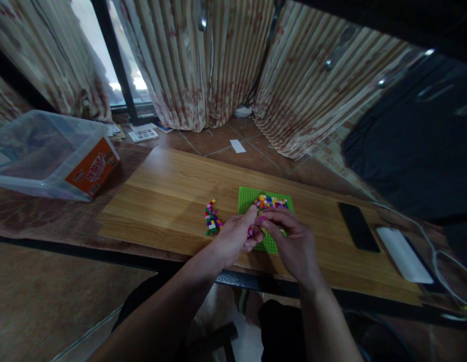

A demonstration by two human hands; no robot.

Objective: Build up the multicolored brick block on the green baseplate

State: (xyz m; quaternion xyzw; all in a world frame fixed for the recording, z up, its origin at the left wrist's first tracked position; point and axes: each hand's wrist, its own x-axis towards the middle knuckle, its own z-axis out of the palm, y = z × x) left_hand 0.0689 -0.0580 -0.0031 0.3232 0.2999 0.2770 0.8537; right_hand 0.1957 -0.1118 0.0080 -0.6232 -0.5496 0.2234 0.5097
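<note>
Both my hands meet over a green studded baseplate on the wooden board. A block of multicoloured toy bricks stands on the plate just beyond my fingers. My right hand pinches a small pink brick between thumb and fingertips. My left hand is closed, with pink bricks showing between its fingers; their full shape is hidden. Left of that hand, a curved piece made of coloured bricks lies on the board, its near end close to my wrist.
A clear plastic bin with an orange label stands at the far left. To the right lie a black phone, a white oblong device and a white cable. Curtains hang behind the table.
</note>
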